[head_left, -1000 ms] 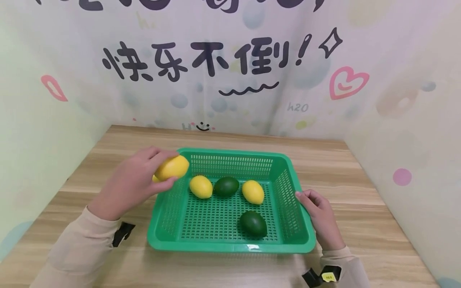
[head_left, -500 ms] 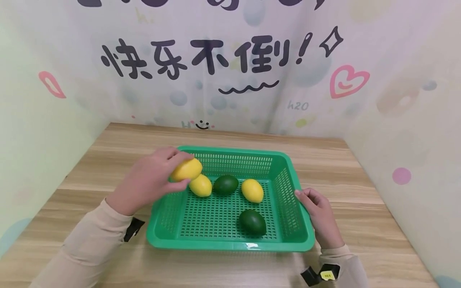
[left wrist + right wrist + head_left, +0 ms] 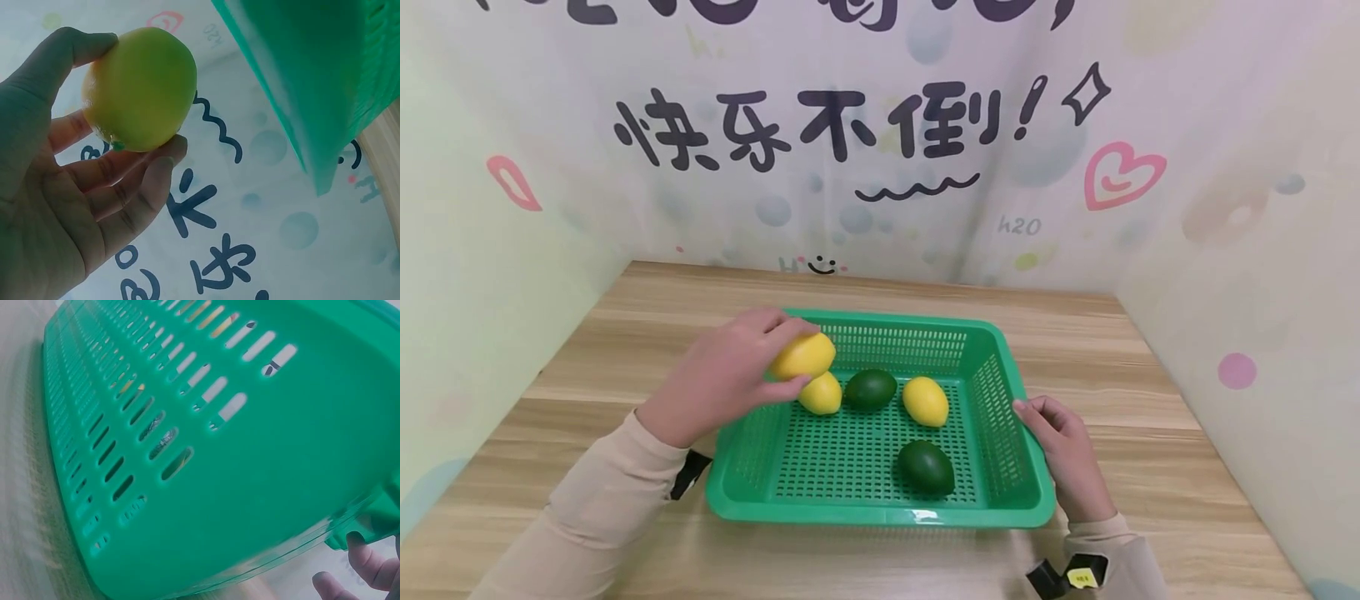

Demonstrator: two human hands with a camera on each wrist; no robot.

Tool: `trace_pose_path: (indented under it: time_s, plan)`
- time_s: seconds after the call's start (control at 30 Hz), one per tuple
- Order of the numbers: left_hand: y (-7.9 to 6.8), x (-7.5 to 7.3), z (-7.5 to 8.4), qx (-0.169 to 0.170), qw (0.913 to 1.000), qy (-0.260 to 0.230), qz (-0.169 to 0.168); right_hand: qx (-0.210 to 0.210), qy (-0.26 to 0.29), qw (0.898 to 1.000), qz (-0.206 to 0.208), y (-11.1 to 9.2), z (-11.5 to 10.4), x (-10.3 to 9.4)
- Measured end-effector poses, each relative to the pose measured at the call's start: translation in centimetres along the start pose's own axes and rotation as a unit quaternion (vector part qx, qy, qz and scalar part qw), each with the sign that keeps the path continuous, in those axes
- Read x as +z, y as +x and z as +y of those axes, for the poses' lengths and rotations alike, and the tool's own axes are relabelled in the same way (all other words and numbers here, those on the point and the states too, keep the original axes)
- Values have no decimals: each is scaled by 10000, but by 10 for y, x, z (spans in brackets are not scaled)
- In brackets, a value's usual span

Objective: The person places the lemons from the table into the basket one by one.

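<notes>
A yellow lemon is pinched between the thumb and fingers of my left hand, above the left back part of a green plastic basket. The left wrist view shows the same lemon between thumb and fingertips, beside the basket wall. Inside the basket lie two more lemons, one partly covered by the held one and another to the right. Two dark green fruits, one at the back and one in front, lie there too. My right hand grips the basket's right rim, thumb on top.
The basket stands on a wood-grain table. Behind the table hangs a pale printed cloth with black writing, and similar printed cloth closes off both sides.
My left hand has moved right with the lemon, from over the basket's left rim to above its inside. My right hand stays at the right rim.
</notes>
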State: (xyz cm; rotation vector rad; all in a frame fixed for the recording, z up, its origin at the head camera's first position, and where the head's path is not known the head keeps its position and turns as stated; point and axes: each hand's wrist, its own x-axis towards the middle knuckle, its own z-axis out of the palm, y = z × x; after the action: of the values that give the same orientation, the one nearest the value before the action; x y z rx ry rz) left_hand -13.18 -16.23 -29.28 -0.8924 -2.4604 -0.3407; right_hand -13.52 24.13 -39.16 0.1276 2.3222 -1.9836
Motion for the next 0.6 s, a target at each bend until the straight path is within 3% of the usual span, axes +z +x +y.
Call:
trace_pose_path:
  time_s: [0.6]
  plan:
    - [24, -5, 14, 237, 9994, -164, -210, -76, 26, 10000, -14, 1, 0, 0]
